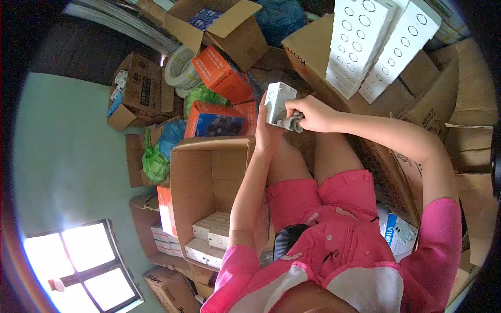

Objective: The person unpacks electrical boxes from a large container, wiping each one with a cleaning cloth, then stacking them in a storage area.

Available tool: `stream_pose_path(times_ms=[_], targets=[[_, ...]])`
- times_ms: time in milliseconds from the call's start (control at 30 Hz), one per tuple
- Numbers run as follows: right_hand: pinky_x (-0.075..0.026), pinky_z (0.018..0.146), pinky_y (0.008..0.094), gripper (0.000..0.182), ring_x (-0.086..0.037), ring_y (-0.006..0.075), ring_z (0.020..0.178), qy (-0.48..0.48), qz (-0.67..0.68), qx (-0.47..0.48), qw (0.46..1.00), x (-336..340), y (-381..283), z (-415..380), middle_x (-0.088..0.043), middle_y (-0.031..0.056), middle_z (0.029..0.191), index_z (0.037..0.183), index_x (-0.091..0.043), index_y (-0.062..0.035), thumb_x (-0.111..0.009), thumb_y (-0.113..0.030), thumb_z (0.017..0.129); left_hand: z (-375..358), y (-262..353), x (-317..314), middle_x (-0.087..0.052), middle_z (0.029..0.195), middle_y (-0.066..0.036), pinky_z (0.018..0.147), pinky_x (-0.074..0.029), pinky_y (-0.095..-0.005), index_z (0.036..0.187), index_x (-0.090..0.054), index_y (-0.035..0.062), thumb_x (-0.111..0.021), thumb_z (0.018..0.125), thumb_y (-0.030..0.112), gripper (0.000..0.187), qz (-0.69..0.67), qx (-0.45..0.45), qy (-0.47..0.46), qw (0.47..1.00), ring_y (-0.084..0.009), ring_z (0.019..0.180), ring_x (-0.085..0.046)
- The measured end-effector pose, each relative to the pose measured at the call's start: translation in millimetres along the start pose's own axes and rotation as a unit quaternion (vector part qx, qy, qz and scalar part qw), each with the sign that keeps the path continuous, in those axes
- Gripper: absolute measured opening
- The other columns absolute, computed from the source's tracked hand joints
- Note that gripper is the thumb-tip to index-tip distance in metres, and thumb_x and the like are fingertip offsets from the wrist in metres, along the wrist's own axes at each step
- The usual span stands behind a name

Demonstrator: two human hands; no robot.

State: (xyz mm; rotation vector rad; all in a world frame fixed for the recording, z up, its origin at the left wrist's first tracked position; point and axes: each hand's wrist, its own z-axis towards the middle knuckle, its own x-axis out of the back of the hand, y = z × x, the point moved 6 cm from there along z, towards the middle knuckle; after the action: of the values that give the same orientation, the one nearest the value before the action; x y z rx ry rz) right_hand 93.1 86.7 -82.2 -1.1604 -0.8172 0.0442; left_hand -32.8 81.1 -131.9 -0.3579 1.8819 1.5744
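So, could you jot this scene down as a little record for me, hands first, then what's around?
Left fingers: hold a white box
Right fingers: hold a grey item, too unclear to identify, at the box's near end
Beside left forearm: open carton with white blocks inside
Upper right: white stacks marked with circles
Lower left: window in a pale green wall

Held box (pixel 279 95) white; crumpled piece (pixel 292 122) grey. Stacked boxes (pixel 350 49) white, rows of dark-outlined circles. Shorts (pixel 295 198) pink; shirt (pixel 360 255) pink with white panels. Open carton (pixel 193 172) brown, smaller carton (pixel 222 75) orange. Bags: one bright green (pixel 155 166), another blue (pixel 172 136). Wall (pixel 78 151) pale green.
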Motion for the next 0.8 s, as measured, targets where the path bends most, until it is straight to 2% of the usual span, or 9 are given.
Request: stream_pose_path(times_ms=[200,300,333,433,467,533,567,733,800], targets=[[-0.045,0.062,0.0388,0.021,-0.061,0.0303,0.067,0.059,-0.047,0.042,0.996,13,-16,5,-0.060,0.0154,0.076,0.089,-0.053,-0.0024,-0.063,0.003,0.071,-4,-1,-1,-0.050,0.133,-0.009,0.097,-0.047,-0.0416,0.147,-0.031,0.0165,-0.031,0.099,0.042,0.054,-0.050,0.042,-0.011,0.998,-0.0240,0.120,-0.053],[-0.044,0.060,0.0391,0.020,-0.057,0.0280,0.063,0.081,-0.003,0.107,0.991,7,-28,3,-0.056,0.0137,0.075,0.089,-0.053,-0.0027,-0.064,0.001,0.073,-3,-4,0,-0.052,0.132,-0.010,0.097,-0.046,-0.0401,0.147,-0.031,0.0129,-0.032,0.099,0.041,0.055,0.015,0.036,-0.036,0.999,-0.0239,0.119,-0.054],[-0.047,0.060,0.0387,0.019,-0.065,0.0304,0.070,0.058,-0.005,0.105,0.993,3,-26,1,-0.062,0.0135,0.078,0.090,-0.053,-0.0046,-0.067,-0.003,0.076,-1,-4,-5,-0.051,0.133,-0.011,0.099,-0.045,-0.0388,0.147,-0.029,0.0097,-0.032,0.099,0.041,0.057,0.024,0.003,-0.050,0.998,-0.0244,0.119,-0.053],[-0.048,0.057,0.0346,0.017,-0.064,0.0228,0.068,-0.017,0.148,-0.029,0.988,-7,-10,-2,-0.062,0.0112,0.079,0.089,-0.052,-0.0034,-0.066,-0.001,0.079,-2,-10,1,-0.052,0.131,-0.012,0.096,-0.048,-0.0408,0.147,-0.029,0.0089,-0.032,0.099,0.041,0.057,0.053,0.008,0.002,0.999,-0.0251,0.116,-0.055],[-0.048,0.057,0.0312,0.016,-0.063,0.0154,0.068,-0.001,0.109,0.012,0.994,-5,-11,0,-0.061,0.0088,0.078,0.089,-0.052,-0.0026,-0.065,0.000,0.081,-2,-8,1,-0.053,0.129,-0.012,0.091,-0.050,-0.0414,0.146,-0.030,0.0101,-0.032,0.099,0.041,0.056,0.036,0.007,-0.012,0.999,-0.0247,0.113,-0.057],[-0.049,0.060,0.0322,0.017,-0.063,0.0138,0.070,0.005,0.190,-0.026,0.982,-4,-8,5,-0.063,0.0092,0.079,0.093,-0.052,-0.0034,-0.064,0.000,0.080,-1,-1,-2,-0.054,0.124,-0.010,0.076,-0.056,-0.0414,0.144,-0.033,0.0142,-0.032,0.099,0.042,0.053,-0.027,0.020,0.002,0.999,-0.0232,0.104,-0.061],[-0.050,0.061,0.0327,0.018,-0.064,0.0130,0.072,0.007,0.228,-0.046,0.973,-3,-6,6,-0.063,0.0095,0.080,0.094,-0.053,-0.0038,-0.063,0.001,0.080,-2,7,-12,-0.054,0.125,-0.008,0.079,-0.055,-0.0404,0.143,-0.036,0.0169,-0.032,0.099,0.043,0.052,-0.051,0.009,-0.058,0.997,-0.0226,0.106,-0.060],[-0.053,0.067,0.0408,0.023,-0.067,0.0338,0.081,0.063,-0.098,0.162,0.980,9,-37,-4,-0.068,0.0119,0.091,0.096,-0.055,-0.0079,-0.065,-0.005,0.076,-2,10,-9,-0.053,0.128,-0.007,0.096,-0.046,-0.0426,0.143,-0.038,0.0179,-0.032,0.099,0.045,0.052,-0.096,-0.011,0.019,0.995,-0.0210,0.115,-0.054],[-0.053,0.068,0.0424,0.022,-0.067,0.0325,0.082,0.084,-0.184,0.222,0.954,11,-46,-9,-0.068,0.0114,0.090,0.095,-0.055,-0.0084,-0.065,-0.006,0.077,-2,5,-5,-0.049,0.133,-0.007,0.098,-0.043,-0.0411,0.146,-0.032,0.0182,-0.033,0.098,0.042,0.053,-0.122,-0.002,0.002,0.992,-0.0225,0.119,-0.051]])
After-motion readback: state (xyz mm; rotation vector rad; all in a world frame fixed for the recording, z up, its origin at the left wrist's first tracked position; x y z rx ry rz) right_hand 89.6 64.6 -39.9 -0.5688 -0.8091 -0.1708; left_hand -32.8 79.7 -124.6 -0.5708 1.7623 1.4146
